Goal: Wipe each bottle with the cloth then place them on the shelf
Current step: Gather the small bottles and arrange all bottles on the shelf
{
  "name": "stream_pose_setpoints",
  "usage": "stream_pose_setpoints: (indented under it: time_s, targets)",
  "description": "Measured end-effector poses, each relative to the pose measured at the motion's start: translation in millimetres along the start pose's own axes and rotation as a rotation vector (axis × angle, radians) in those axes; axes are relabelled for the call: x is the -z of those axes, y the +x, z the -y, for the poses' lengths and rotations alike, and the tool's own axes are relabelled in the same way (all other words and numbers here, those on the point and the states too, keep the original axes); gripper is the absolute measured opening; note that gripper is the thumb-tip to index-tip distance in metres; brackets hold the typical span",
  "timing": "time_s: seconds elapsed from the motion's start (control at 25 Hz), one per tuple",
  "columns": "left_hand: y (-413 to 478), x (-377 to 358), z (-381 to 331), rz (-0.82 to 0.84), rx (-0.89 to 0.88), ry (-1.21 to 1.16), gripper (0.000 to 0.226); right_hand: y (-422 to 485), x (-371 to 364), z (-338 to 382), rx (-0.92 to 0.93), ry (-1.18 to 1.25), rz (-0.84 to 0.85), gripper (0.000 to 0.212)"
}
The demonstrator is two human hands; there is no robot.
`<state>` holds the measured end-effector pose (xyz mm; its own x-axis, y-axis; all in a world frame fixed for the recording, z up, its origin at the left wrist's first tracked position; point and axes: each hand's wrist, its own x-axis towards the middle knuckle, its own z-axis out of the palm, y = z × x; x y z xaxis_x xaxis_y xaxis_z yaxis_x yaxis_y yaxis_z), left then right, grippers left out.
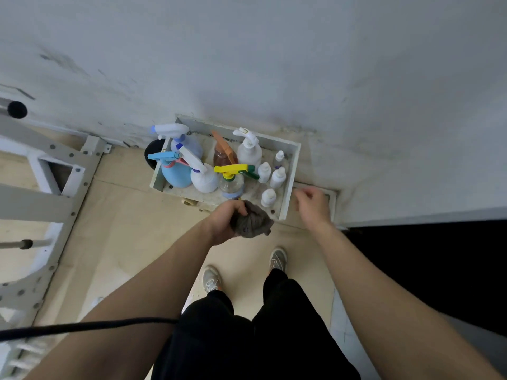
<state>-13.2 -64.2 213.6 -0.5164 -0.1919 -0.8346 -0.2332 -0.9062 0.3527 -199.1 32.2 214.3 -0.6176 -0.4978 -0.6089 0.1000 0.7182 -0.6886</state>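
Closest to the lens are black trousers [219,338] and two bare forearms reaching away from me, with a dark cable [82,326] running in under the left one. At the far end of those arms, the left hand [223,219] has its fingers curled round a bunched grey cloth [253,223], which bulges out toward the right hand [312,205]. That hand is blurred, with its fingers loosely bent, and I see nothing in it. It hovers just off the right end of the white shelf [290,185]. As I judge it, the job is either nearly finished or paused between bottles: every bottle I can see stands on the shelf and none is in a hand. I cannot tell from here which have been wiped. Just beyond the left hand's knuckles stands the yellow-trigger spray bottle [231,179], the one nearest the cloth. Between the two hands, a little further out, is a small white bottle [268,197] with three more small ones behind it. Out past the left hand and to its left is the blue spray bottle [175,171], and beyond both hands, near the wall, the white pump bottle [249,150]. If any bottle is left to wipe, the empty right hand is well placed to lift it to the cloth.
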Motion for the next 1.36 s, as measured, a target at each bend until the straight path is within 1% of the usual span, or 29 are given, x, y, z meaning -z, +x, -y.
stream_pose_setpoints:
  time_s: [0.08, 0.12, 0.2, 0.28, 0.32, 0.36, 0.44, 0.56, 0.6, 0.68, 0.72, 0.76, 0.8, 0.88, 0.96, 1.04, 1.12, 1.24, 1.32, 1.36]
  targets:
    - [-13, 3, 0, 0.068, 0.001, -0.036, 0.043, -43, -21, -12, -0.061, 0.142, 0.193, 0.014]
    - [-20, 7, 1, 0.109, -0.001, -0.038, 0.047, -59, -30, -14, -0.072, 0.191, 0.248, 0.014]
    - [-30, 18, 5, 0.212, 0.000, -0.057, 0.055, -80, -46, -16, -0.054, 0.242, 0.242, 0.016]
    - [-40, 28, 6, 0.244, -0.010, -0.046, 0.058, -92, -51, -16, -0.027, 0.276, 0.172, 0.015]
    - [-46, 31, 6, 0.237, -0.029, -0.013, 0.056, -96, -52, -16, -0.016, 0.288, 0.137, 0.014]
    - [-52, 34, 6, 0.199, -0.058, 0.034, 0.051, -100, -50, -17, -0.011, 0.303, 0.101, 0.014]
    - [-67, 33, 4, 0.072, -0.119, 0.169, 0.035, -105, -45, -17, 0.013, 0.335, 0.058, 0.012]
    - [-81, 31, 3, -0.075, -0.224, 0.397, 0.020, -106, -34, -16, 0.008, 0.377, 0.056, 0.004]
    - [-84, 30, 3, -0.131, -0.287, 0.478, 0.019, -104, -30, -17, -0.008, 0.416, 0.070, 0.004]
    - [-85, 30, 2, -0.320, -0.438, 0.707, 0.024, -100, -22, -17, -0.031, 0.445, 0.069, 0.017]
    - [-85, 29, 2, -0.429, -0.506, 0.815, 0.026, -99, -18, -15, -0.027, 0.372, 0.041, 0.022]
    - [-86, 27, 1, -0.498, -0.548, 0.852, 0.026, -98, -14, -16, -0.014, 0.255, 0.012, 0.023]
    - [-89, 22, 1, -0.504, -0.554, 0.795, 0.024, -100, -10, -15, 0.007, 0.148, 0.003, 0.024]
    - [-98, 7, 1, -0.431, -0.504, 0.538, 0.019, -106, 0, -15, 0.068, 0.016, 0.066, 0.028]
    - [-105, -6, -2, -0.422, -0.486, 0.352, 0.018, -114, 12, -18, 0.112, -0.017, 0.180, 0.033]
    - [-109, -13, -7, -0.439, -0.476, 0.230, 0.017, -120, 27, -23, 0.126, -0.013, 0.286, 0.037]
    - [-112, -15, -13, -0.422, -0.425, 0.113, 0.016, -124, 40, -29, 0.123, -0.031, 0.329, 0.034]
    - [-119, -10, -17, -0.285, -0.315, 0.049, 0.019, -128, 55, -41, 0.107, 0.002, 0.247, 0.020]
    - [-123, -3, -15, -0.193, -0.307, 0.074, 0.024, -130, 62, -48, 0.080, 0.100, 0.191, 0.017]
    - [-124, -1, -12, -0.187, -0.323, 0.109, 0.025, -131, 64, -50, 0.051, 0.173, 0.167, 0.018]
